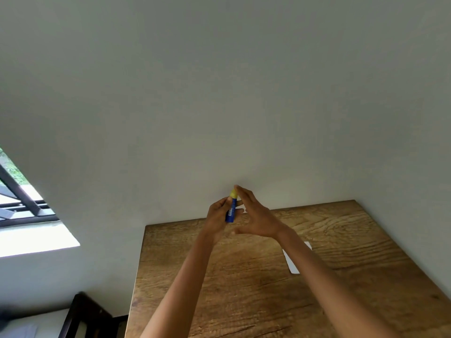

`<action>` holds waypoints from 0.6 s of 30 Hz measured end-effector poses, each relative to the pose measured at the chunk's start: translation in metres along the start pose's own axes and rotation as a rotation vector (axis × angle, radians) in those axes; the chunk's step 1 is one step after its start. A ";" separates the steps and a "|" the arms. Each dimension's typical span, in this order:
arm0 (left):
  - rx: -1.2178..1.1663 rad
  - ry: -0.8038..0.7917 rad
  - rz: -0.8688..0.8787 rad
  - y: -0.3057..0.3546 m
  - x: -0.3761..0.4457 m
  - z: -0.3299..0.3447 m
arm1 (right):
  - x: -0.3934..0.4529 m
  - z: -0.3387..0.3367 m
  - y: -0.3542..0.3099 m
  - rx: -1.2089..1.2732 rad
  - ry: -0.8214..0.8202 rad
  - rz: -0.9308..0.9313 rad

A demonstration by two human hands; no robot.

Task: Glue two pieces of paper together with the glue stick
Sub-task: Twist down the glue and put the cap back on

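Both bare forearms reach up toward twelve o'clock, converging. The left hand has its fingers curled in a grip; the right hand is spread, fingers straight, just beside it at three o'clock.

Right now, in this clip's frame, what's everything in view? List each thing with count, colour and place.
glue stick: one, blue body, yellow cap, held above the table's far edge
paper: at least one white piece, on the table, partly hidden by the right forearm
table: one, brown wood grain, against the wall
wall: white, behind
window: one, dark frame, far left
left hand: grips the glue stick
right hand: fingers straight, at the cap
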State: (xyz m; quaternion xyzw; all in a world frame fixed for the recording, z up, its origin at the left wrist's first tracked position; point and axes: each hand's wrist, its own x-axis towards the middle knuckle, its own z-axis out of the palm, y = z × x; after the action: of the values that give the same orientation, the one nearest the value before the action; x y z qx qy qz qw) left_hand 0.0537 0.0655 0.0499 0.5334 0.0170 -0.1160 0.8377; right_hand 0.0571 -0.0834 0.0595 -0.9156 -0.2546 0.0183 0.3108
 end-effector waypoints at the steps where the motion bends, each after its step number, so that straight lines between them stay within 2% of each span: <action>1: -0.052 0.003 -0.029 0.001 0.001 0.002 | 0.000 0.002 0.000 -0.036 0.003 -0.018; 4: -0.127 -0.004 -0.093 0.002 -0.002 0.009 | 0.001 0.005 -0.001 -0.022 0.052 -0.031; 9: -0.122 -0.036 -0.084 0.002 -0.007 0.008 | 0.001 0.005 -0.002 -0.050 0.154 -0.021; 18: 0.046 -0.041 -0.033 -0.007 -0.002 0.005 | 0.000 0.008 -0.002 -0.090 0.190 -0.015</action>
State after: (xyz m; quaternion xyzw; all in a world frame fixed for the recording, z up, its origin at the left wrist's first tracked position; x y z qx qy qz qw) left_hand 0.0503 0.0588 0.0464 0.5495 0.0060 -0.1410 0.8235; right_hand 0.0543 -0.0780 0.0543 -0.9242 -0.2316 -0.0824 0.2923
